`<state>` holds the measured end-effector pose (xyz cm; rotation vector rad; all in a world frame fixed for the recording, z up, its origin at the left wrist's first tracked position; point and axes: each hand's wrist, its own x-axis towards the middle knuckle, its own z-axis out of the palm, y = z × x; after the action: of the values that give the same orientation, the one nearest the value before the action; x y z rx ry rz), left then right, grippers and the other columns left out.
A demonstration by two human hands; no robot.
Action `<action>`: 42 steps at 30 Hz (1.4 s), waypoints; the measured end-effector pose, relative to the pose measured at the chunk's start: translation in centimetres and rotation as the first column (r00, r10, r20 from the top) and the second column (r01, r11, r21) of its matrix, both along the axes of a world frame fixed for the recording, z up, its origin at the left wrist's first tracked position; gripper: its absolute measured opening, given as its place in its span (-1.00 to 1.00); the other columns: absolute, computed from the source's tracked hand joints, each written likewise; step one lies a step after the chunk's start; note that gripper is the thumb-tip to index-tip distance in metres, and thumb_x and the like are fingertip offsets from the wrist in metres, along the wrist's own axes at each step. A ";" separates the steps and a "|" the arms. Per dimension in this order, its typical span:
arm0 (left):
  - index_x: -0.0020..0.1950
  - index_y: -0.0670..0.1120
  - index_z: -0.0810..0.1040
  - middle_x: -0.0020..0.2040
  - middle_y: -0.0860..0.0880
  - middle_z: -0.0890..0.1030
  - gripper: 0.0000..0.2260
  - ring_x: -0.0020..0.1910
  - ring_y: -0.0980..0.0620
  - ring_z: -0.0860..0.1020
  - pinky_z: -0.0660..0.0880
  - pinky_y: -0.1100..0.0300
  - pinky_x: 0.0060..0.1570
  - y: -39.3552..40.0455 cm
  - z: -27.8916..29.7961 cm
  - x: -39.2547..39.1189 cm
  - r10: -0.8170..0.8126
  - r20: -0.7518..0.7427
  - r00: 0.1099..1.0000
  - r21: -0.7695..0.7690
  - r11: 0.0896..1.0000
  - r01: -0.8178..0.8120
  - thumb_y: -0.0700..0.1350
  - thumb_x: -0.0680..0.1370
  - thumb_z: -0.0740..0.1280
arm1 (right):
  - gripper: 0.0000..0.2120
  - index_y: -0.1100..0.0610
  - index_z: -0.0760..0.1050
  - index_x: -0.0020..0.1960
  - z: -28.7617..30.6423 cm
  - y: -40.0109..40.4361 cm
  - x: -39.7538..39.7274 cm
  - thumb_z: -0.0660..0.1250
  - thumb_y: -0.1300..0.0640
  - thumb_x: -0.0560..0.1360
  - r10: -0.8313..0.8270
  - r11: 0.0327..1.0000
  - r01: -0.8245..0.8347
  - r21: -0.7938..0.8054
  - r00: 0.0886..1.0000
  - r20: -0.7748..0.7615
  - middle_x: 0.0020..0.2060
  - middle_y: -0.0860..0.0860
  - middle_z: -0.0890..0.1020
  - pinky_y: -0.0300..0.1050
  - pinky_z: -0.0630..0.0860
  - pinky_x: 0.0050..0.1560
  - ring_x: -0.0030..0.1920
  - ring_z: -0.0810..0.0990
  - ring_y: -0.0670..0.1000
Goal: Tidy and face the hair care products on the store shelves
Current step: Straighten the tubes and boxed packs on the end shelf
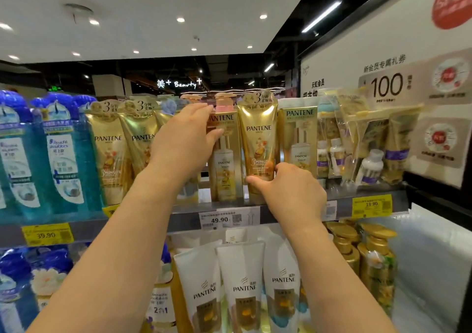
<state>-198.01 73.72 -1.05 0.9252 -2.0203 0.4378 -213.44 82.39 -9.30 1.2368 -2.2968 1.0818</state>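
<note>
On the upper shelf (pixel 184 221), a gold tube (pixel 259 148) stands upright, label outward, its lower end pinched by the right hand (pixel 290 192), while the left hand (pixel 187 138) curls its fingers round a neighbouring upright gold box (pixel 224 159).

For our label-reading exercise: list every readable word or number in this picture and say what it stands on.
"PANTENE": gold tube, gold box, white tubes.
"3 MINUTE": the gold tube.
"49.90": white price tag.
"39.90": yellow tag.
"19.90": yellow tag.
"100": wall poster.
"Beauty": lit sign.
Fine print: too blurred.
</note>
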 end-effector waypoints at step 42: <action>0.20 -0.10 0.34 -0.01 -0.04 0.53 -0.43 -0.16 -0.08 0.53 0.32 0.11 -0.33 1.6 -1.3 -2.2 -0.006 -0.315 0.949 0.055 0.998 0.025 0.25 0.41 0.42 | -0.59 -0.12 0.62 0.05 -1.5 5.1 0.3 0.59 -0.21 0.27 0.351 0.846 -0.154 -0.511 0.881 0.316 -0.16 -0.20 0.71 -0.09 0.68 -0.07 -0.10 0.67 -0.23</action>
<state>-200.18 75.35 -2.35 0.9491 -1.7535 0.2065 -213.16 87.48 -10.82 1.2227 -1.9496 2.0205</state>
